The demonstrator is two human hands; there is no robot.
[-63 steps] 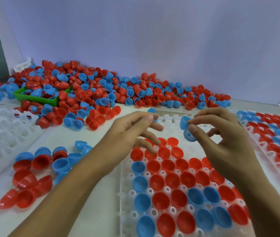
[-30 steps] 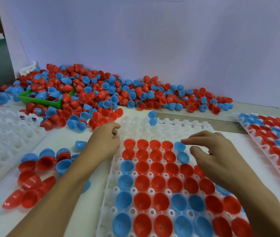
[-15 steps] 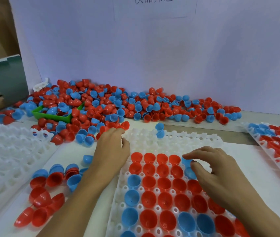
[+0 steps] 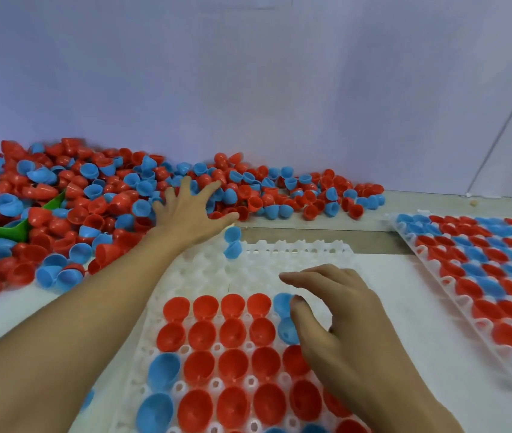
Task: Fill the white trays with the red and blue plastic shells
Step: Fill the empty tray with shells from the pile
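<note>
Left hand [image 4: 187, 210]: stretched out flat, fingers spread wide, holding nothing, fingertips on the loose pile at the table's far edge.
Right hand [image 4: 339, 310]: fingers loosely curled over the near tray's unfilled rows, thumb tip touching a blue shell, nothing gripped.
Near tray [image 4: 282, 260]: white, at the near edge of the table; red shells and blue shells seated in its near rows, far rows bare.
Blue shell [image 4: 281, 303]: at the right end of the farthest filled row, beside 4 red ones.
Pile of shells [image 4: 98, 198]: red and blue mixed, along the far edge against the wall.
2 stray blue shells [image 4: 232, 242]: at the near tray's far edge.
Second tray [image 4: 479, 260]: at the right edge, packed with red and blue.
Green bin [image 4: 14, 231]: far left, half buried in the pile.
</note>
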